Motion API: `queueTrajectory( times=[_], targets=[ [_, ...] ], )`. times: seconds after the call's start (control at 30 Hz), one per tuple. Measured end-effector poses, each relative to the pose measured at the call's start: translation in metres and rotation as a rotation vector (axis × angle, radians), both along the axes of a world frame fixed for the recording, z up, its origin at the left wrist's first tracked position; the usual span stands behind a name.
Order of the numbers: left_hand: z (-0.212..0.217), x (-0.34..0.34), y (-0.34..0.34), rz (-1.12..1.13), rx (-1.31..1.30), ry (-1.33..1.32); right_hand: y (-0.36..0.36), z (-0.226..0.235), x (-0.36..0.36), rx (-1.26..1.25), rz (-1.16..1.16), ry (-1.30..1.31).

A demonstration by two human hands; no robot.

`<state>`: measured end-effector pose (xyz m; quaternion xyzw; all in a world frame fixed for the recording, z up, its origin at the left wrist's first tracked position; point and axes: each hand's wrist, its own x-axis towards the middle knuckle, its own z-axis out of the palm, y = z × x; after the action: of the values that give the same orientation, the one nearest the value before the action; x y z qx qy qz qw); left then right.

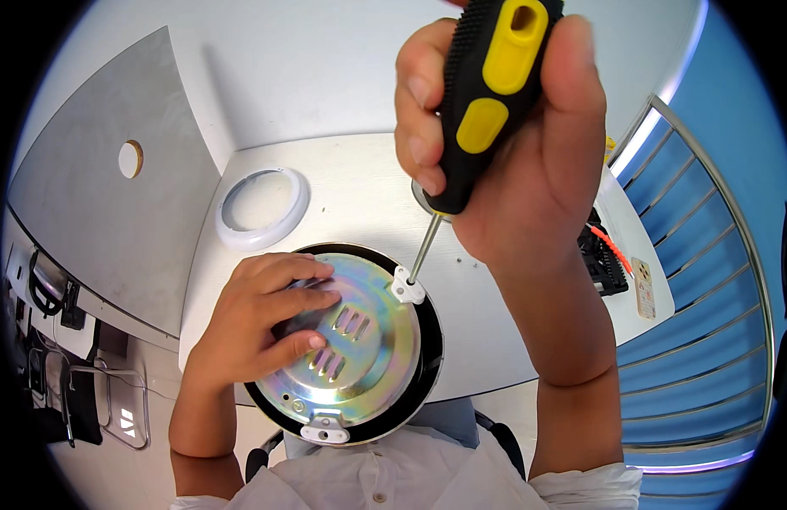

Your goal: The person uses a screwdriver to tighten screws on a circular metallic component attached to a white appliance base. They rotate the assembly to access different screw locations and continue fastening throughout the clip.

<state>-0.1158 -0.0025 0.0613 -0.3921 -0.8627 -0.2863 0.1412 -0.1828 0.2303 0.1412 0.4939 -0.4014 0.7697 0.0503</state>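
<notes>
My right hand (pixel 529 161) is wrapped round the black and yellow handle of a screwdriver (pixel 483 110). Its metal shaft slants down, and the tip meets a white bracket (pixel 406 286) at the upper right rim of a round appliance base. This base has a shiny, rainbow-tinted metal plate (pixel 376 340) with slots, set inside a black rim. On the plate's left side my left hand (pixel 270 314) lies with fingers stretched out, pressing on the metal. A second white bracket (pixel 325 428) sits at the near edge. Whether a screw is under the tip I cannot tell.
A white plastic ring (pixel 262 208) lies at the back left of the white table (pixel 351 178). Behind my right forearm are a black tool tray (pixel 602 259), an orange-handled tool (pixel 610 246) and a small card-like item (pixel 643 289). A metal railing (pixel 750 280) stands at right, a grey partition (pixel 113 187) at left.
</notes>
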Motion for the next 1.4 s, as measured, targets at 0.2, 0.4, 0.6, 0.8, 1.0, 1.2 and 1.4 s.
queueTrajectory(
  times=[0.2,0.4,0.6,0.8,1.0,1.2,1.4],
  targets=[
    [0.0,0.0,0.0,-0.016,0.005,-0.024,0.004,0.007,-0.013,-0.036,0.135,-0.038],
    [-0.005,-0.002,0.0,-0.019,0.055,0.01,-0.012,0.006,-0.03,-0.083,0.68,-0.048],
    [-0.002,0.002,-0.004,-0.028,0.05,0.005,-0.014,0.033,0.021,-0.037,-0.121,-0.27],
    [-0.003,0.003,-0.002,-0.008,0.072,-0.003,-0.012,0.017,-0.017,-0.02,0.477,0.148],
    [-0.006,0.003,-0.006,-0.021,0.103,0.008,-0.015,0.013,-0.022,-0.055,0.376,0.132],
    [-0.014,0.004,-0.009,-0.023,0.111,0.032,-0.005,0.015,-0.001,-0.001,-0.067,-0.137],
    [-0.016,0.005,-0.009,-0.014,0.097,0.042,-0.006,0.017,-0.01,0.008,0.364,-0.016]
  ],
)
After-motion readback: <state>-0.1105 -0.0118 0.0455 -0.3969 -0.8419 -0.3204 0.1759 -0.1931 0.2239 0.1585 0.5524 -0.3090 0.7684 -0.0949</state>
